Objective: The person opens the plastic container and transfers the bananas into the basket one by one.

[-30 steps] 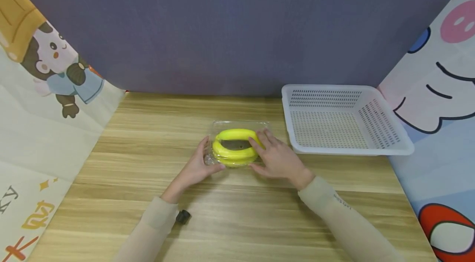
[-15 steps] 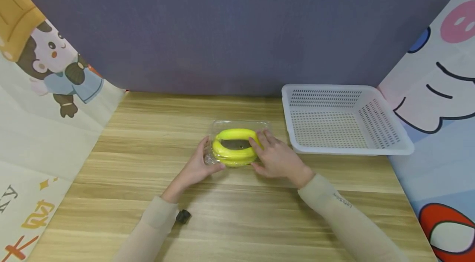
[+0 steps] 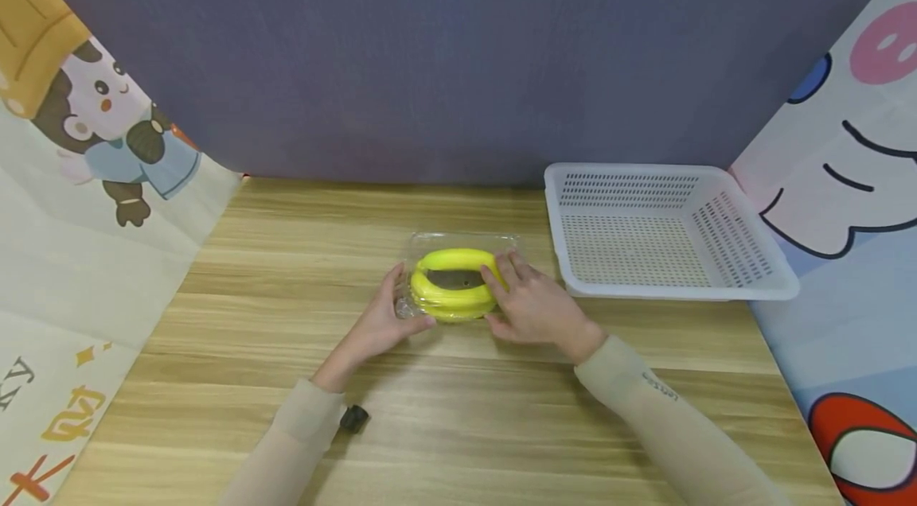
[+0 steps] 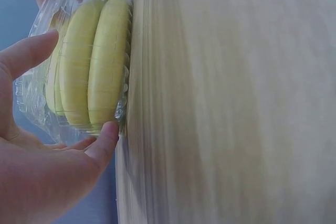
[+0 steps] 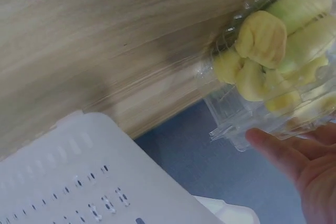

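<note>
1. Bananas (image 3: 453, 299) are lying curved inside a clear plastic clamshell (image 3: 466, 240), which is sitting on the wood-grain table (image 3: 458, 418) near its middle, directly between the two hands.
2. The left hand (image 3: 376, 325) is gripping the clamshell's left end, its thumb reaching along the near corner and its other fingers going round the left side. The digits are standing well apart, spanning the end; in the left wrist view one is touching low, near the table, while another is lying against the plastic higher up.
3. The right hand (image 3: 539, 305) is holding the right end from above, its wrist angling in from the near right. The fingers are bending slightly over the top, and the thumb is resting at the near side, leaving a moderate gap.
4. Both forearms, in pale sleeves (image 3: 666, 402), are slanting inward from the near edge, and a small black object (image 3: 354, 418) is showing beside the left cuff.
5. A white perforated plastic basket (image 3: 666, 291) is standing to the right, near the right hand but apart from it.
6. A grey-blue panel (image 3: 458, 60) is rising behind the table.
</note>
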Motion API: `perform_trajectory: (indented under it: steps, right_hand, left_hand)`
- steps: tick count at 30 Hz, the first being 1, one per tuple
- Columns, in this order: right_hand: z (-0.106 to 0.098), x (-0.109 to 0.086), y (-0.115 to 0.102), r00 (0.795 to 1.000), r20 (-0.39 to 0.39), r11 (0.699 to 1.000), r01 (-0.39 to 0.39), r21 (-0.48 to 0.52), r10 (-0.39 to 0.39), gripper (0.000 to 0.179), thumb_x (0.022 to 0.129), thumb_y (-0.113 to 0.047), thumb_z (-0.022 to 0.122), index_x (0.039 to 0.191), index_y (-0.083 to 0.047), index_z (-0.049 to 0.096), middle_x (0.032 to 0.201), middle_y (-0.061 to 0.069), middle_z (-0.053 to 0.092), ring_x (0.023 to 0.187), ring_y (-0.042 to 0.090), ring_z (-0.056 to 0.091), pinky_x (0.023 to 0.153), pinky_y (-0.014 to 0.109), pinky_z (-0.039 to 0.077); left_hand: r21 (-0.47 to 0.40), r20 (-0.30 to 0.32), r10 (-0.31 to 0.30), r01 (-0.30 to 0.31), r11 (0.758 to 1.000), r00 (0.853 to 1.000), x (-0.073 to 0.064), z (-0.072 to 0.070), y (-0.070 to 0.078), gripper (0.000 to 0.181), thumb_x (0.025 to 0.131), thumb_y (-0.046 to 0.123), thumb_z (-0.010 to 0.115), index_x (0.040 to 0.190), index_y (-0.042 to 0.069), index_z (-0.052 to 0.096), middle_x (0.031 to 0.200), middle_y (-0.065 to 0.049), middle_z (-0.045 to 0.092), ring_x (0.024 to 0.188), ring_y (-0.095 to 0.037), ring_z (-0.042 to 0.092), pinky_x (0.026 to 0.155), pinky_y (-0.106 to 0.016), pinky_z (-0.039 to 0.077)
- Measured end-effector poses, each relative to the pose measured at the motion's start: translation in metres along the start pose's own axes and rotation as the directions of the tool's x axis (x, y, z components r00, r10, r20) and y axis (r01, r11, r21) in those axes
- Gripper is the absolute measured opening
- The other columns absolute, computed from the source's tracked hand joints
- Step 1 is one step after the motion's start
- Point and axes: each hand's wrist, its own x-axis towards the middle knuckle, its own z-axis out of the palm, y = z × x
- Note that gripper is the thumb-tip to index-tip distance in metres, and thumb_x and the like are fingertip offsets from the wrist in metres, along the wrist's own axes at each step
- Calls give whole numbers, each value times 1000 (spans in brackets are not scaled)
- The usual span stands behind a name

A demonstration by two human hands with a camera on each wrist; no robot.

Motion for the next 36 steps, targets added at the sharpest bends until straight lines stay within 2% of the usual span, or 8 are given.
perform_trajectory:
  steps: [5,9,18,28,36]
  right_hand:
    - [-1,0,-1,1000,26,1000,-1,-21,1,72,84,-49,56,135,1,50,130,34,49,114,52,51,85,48,54]
    - [-4,1,-3,999,48,1000,-9,-20,10,70,83,-45,56,134,2,50,129,35,50,114,52,51,89,49,52]
    - [-4,3,-4,999,53,999,1,-51,2,69,83,-43,55,134,2,51,127,34,51,114,51,51,91,48,50]
    - [-4,3,-1,997,72,997,28,-79,-22,68,84,-43,49,134,3,51,127,35,50,114,50,52,91,47,51]
    - [-9,7,-1,994,87,986,77,-145,-65,66,84,-43,51,130,4,54,121,34,55,109,47,56,86,44,54]
  left_hand:
    - [-2,4,-1,1,1000,1000,-1,0,0,116,70,40,83,153,16,5,154,-18,21,135,-40,31,108,-56,30]
    - [-2,13,-4,4,1000,1000,-2,-1,5,115,73,32,83,153,13,3,154,-21,19,136,-42,29,109,-56,27]
    - [-1,41,-21,21,1000,999,-16,-6,42,107,78,22,79,151,1,4,151,-28,19,134,-46,29,108,-56,29]
    - [-21,41,-27,28,999,999,-16,-7,44,107,77,21,79,151,3,4,152,-28,19,135,-44,28,109,-55,28]
    - [-18,33,-22,22,1000,999,-17,-7,45,105,77,18,79,150,1,5,151,-29,20,135,-45,29,110,-54,28]
